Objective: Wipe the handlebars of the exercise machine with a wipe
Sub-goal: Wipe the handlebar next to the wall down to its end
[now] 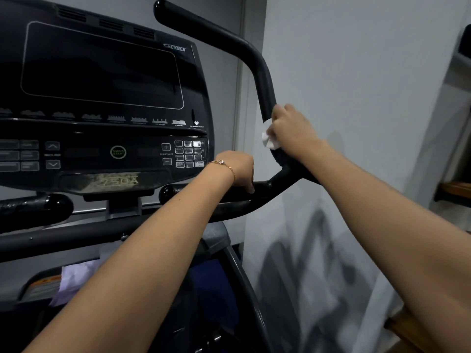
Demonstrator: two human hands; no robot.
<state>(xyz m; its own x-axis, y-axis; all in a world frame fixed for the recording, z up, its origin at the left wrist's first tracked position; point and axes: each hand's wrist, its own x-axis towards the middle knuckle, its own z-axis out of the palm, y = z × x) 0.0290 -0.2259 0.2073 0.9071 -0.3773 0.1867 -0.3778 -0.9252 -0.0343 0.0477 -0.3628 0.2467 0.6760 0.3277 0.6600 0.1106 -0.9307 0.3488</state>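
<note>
Bare forearms [158, 250], right hand [293, 128] clutching crumpled wipe [269, 138], curved matte handlebar [265, 80]

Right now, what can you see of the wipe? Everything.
The wipe is white, thin and crumpled; I cannot tell whether it is paper or cloth. Only a small bunched part shows, sticking out at the left edge of the right hand. The rest is hidden under the palm and fingers. That hand grips it against the black upright handlebar, low on the bar, just above the bend. Nothing else visibly touches it.
</note>
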